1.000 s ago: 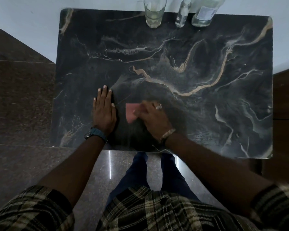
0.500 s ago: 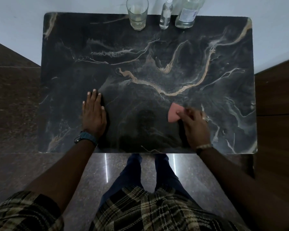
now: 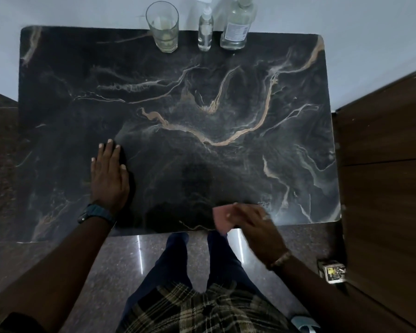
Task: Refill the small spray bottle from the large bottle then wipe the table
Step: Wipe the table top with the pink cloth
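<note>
My right hand [image 3: 252, 223] grips a small pink cloth [image 3: 220, 218] at the near edge of the black marble table [image 3: 202, 97]; both are blurred by motion. Flat on the tabletop to the left lies my left hand [image 3: 108, 175], fingers together, holding nothing. At the far edge stand the small clear spray bottle [image 3: 205, 32] and, just right of it, the large clear bottle [image 3: 237, 25] with a white label.
A drinking glass [image 3: 163, 27] with a little liquid stands left of the spray bottle. A wooden cabinet [image 3: 384, 164] flanks the table's right side. A small box [image 3: 333, 271] lies on the floor by the cabinet. My legs stand at the near edge.
My right hand has swept the pink cloth from the table's middle to the right, then back toward the near edge. My left hand has stayed flat on the table.
</note>
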